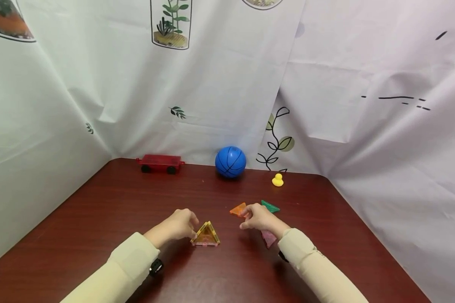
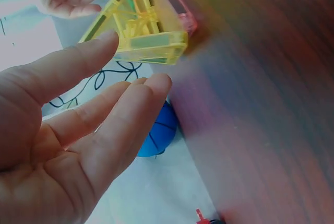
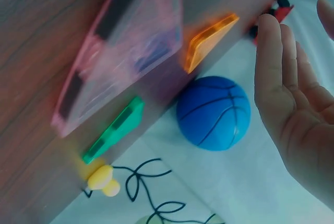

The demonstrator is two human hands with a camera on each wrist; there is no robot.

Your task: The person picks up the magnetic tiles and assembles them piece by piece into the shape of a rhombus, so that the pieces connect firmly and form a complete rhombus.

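Note:
A small pyramid of yellow triangular magnetic tiles (image 1: pixel 213 232), with a pink tile (image 2: pixel 183 16) along its base, stands on the table in front of me. My left hand (image 1: pixel 178 225) is at its left side, fingers loosely extended; the left wrist view shows the thumb overlapping the pyramid and no grip on it. To the right, my right hand (image 1: pixel 260 219) hovers with relaxed, parted fingers and nothing held. Around it lie an orange triangular tile (image 1: pixel 237 209), a green triangular tile (image 1: pixel 270 206) and a pink triangular tile (image 3: pixel 125 51), the last partly hidden under the wrist in the head view.
Along the back of the dark red table (image 1: pixel 98 219) are a red toy wagon (image 1: pixel 161 162), a blue ball (image 1: pixel 230 162) and a yellow rubber duck (image 1: pixel 278 180). White printed cloth (image 1: pixel 220 84) hangs behind and at both sides.

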